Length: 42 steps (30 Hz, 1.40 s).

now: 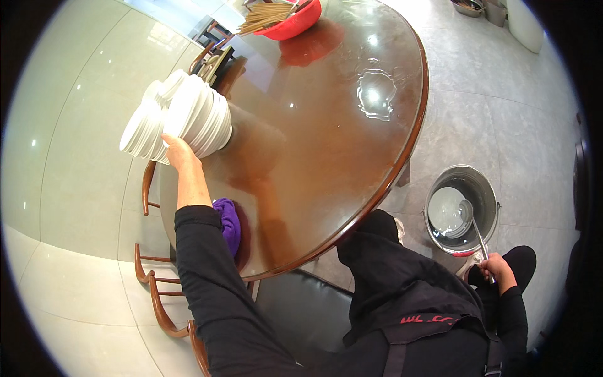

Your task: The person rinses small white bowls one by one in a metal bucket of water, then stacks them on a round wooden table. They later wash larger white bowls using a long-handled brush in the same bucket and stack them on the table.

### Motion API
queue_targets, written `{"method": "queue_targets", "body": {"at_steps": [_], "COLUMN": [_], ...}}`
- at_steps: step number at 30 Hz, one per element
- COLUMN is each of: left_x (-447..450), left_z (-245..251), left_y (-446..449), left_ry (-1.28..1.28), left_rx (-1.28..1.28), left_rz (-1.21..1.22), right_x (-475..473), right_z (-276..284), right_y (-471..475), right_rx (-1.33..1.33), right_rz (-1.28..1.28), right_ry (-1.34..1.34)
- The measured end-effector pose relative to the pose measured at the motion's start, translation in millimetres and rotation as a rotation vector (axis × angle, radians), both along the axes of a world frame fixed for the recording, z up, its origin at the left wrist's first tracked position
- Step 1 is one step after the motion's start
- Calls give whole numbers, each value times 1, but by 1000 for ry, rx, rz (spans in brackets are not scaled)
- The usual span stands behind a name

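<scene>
My left hand point(179, 151) reaches across the round wooden table to stacks of white plates point(200, 118) near its far left edge. The thumb lies on the rim of a top plate; the other fingers are hidden. Low on the right, my right hand point(497, 272) grips the handle of a metal ladle point(479, 233). Its bowl rests inside a metal bucket point(490, 188) on the floor. Several white plates point(445, 212) lie stacked in the bucket, in what looks like water.
A red plastic basin point(301, 23) of wooden chopsticks point(266, 18) stands on the table's far side. Spilled water point(377, 94) wets the glossy tabletop point(320, 146). A purple cloth point(228, 226) lies by my left forearm. Wooden chairs point(162, 308) line the left; metal containers point(468, 6) stand top right.
</scene>
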<state>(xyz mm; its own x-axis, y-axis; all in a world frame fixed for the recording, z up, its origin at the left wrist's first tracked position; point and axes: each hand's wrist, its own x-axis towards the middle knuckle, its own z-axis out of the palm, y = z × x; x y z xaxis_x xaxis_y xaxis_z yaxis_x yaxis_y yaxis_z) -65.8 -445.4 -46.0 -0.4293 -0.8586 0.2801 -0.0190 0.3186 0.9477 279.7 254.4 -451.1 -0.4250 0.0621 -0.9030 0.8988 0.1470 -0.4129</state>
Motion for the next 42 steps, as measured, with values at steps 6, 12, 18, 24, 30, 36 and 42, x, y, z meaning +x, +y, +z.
{"method": "queue_targets", "body": {"at_steps": [6, 12, 18, 24, 30, 36, 42], "left_x": [26, 131, 229, 290, 324, 332, 334], "left_z": [3, 18, 59, 48, 40, 36, 0], "left_y": [56, 233, 366, 426, 456, 449, 441], "left_ry": [-77, 453, 807, 849, 985, 819, 707], "left_rx": [-975, -407, 187, 602, 661, 579, 755], "left_rz": [290, -1017, -2480, -2484, -2479, -2589, -2649], "right_x": [1, 11, 5, 7, 13, 12, 10], "right_z": [-3, -38, -44, -4, 17, 6, -6], "right_y": [2, 11, 6, 1, 2, 0, -7], "right_rx": [5, 4, 95, 86, 47, 120, 277], "right_rz": [106, 31, 132, 173, 75, 192, 214], "right_ry": [47, 3, 42, 155, 181, 256, 272]}}
